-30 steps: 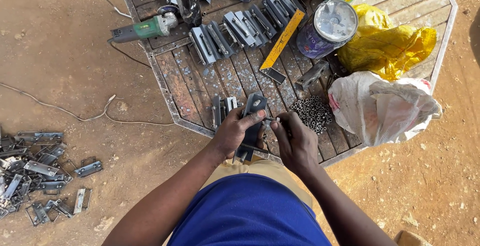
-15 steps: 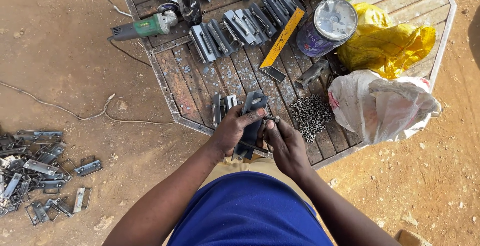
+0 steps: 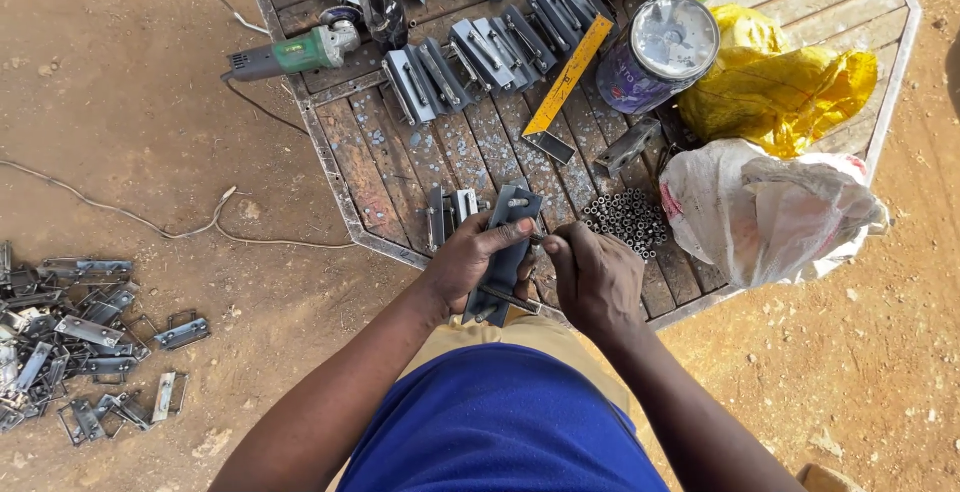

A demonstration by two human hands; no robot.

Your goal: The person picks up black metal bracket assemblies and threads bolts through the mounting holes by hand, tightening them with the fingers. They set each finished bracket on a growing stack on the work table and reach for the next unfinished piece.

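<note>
- Slatted metal table [image 3: 400,167]: lies directly beyond both hands, its near edge just below them; a rusted frame with worn planks.
- White plastic sack [image 3: 770,212]: to the right of the right hand, near it, slumped on the table corner.
- Green angle grinder [image 3: 290,55]: well beyond the left hand, on the far left of the table.
- Yellow metal square [image 3: 565,82]: beyond the right hand, lying slantwise among rows of grey brackets.
- Metal latch plate [image 3: 505,252]: held upright between the two hands over the table's near edge. A flat dark-grey steel bar with a raised fitting at its top. Judged stiff, fairly heavy for its size, with hard edges; best taken round its long sides at mid-length.
- Left hand [image 3: 470,262]: closed round the plate's left side, thumb across its face.
- Right hand [image 3: 595,277]: clenched against the plate's right edge; what it pinches cannot be told.
- Heap of small metal rings [image 3: 625,217]: just beyond the right hand.
</note>
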